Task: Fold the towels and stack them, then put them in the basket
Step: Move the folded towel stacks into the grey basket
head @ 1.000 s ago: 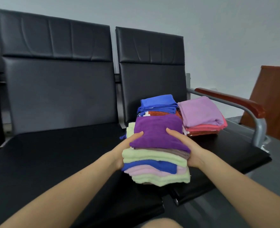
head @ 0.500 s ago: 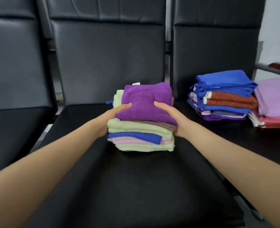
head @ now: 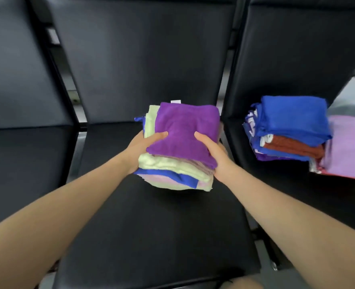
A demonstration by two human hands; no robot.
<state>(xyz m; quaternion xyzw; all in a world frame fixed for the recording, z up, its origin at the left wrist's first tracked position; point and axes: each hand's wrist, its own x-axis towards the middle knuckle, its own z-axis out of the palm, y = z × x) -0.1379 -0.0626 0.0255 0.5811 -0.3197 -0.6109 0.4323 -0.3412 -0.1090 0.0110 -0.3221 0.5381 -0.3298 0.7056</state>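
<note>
A black padded seat (head: 22,163) is seen at the far left. On the middle seat (head: 151,236), a stack of folded towels (head: 178,155) is held from both sides, topped by a purple towel (head: 185,132) above pale green, blue and pink layers. The left hand (head: 143,147) is clamped on the stack's left side, thumb laid on the purple towel; the right hand (head: 212,155) is clamped on its right side the same way. On the right seat, 2 more piles are found: a blue-topped pile (head: 287,126) and, just beside it, a lilac-topped pile (head: 347,147).
</note>
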